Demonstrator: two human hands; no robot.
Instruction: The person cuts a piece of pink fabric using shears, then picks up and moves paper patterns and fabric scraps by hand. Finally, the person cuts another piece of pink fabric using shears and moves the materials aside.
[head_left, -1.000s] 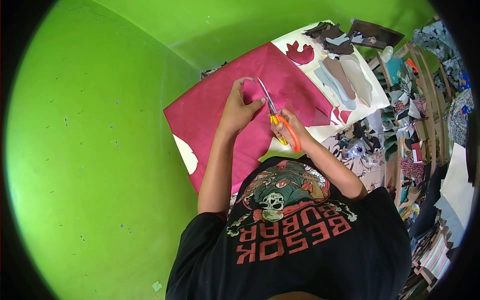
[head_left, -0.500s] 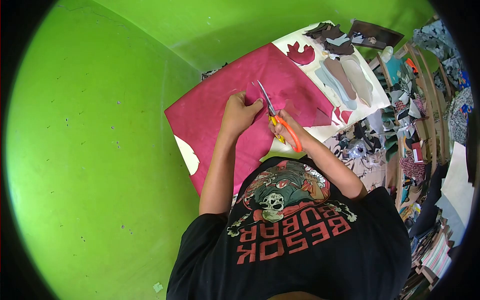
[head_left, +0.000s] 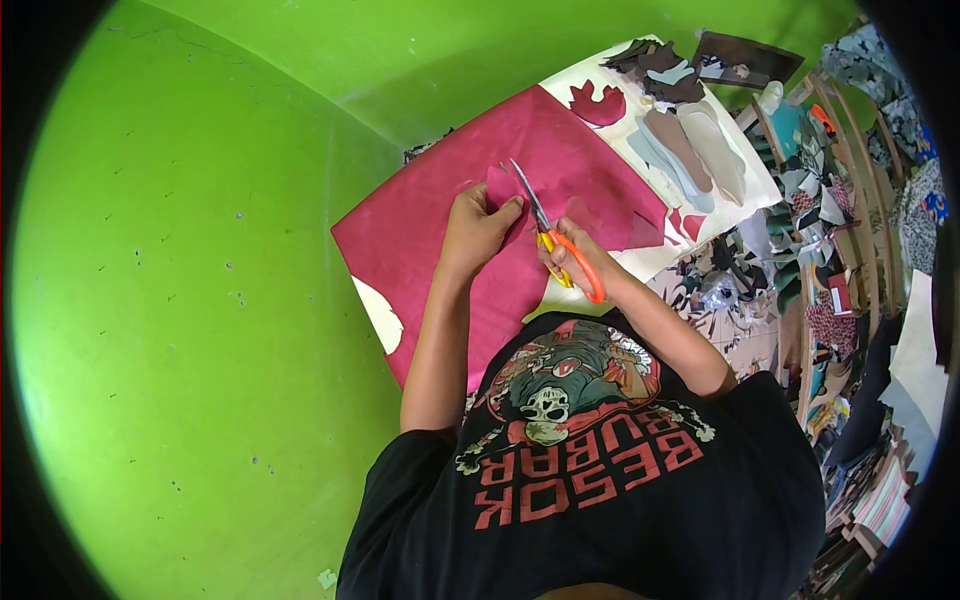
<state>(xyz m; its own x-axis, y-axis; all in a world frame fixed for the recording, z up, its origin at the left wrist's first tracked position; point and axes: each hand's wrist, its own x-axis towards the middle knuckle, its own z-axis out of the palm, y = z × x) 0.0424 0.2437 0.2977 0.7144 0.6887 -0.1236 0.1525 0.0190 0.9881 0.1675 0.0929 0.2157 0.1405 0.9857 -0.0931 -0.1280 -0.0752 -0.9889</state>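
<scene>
walls: bright green wall (head_left: 200, 300) fills the left and top of the view, meeting in a corner behind the work.
surface: white board (head_left: 762, 190) lying tilted, mostly covered by a large red sheet (head_left: 420, 230).
left hand: left hand (head_left: 478, 225) rests on the red sheet, fingers curled and pinched on a small raised flap (head_left: 497, 185) of the same sheet near its middle.
right hand: right hand (head_left: 568, 258) is closed through the orange handles of the scissors (head_left: 545, 228), just beside the left hand.
scissors: blades point away from the body, slightly parted, with the tips at the edge of the raised flap.
hands together: close side by side over the middle of the sheet, not touching as far as can be seen.
red sheet: spread flat from the near edge to the far corner, with a pale cut-out gap (head_left: 383, 315) at its near left edge.
other pieces: a dark red leaf-shaped scrap (head_left: 597, 103) on the board past the sheet; grey and brown cut shapes (head_left: 690, 145) stacked beside it.
right side: shelves (head_left: 830, 200) crowded with mixed scraps and papers.
body: black t-shirt (head_left: 600, 500) with a skull print at the bottom of the view.
</scene>
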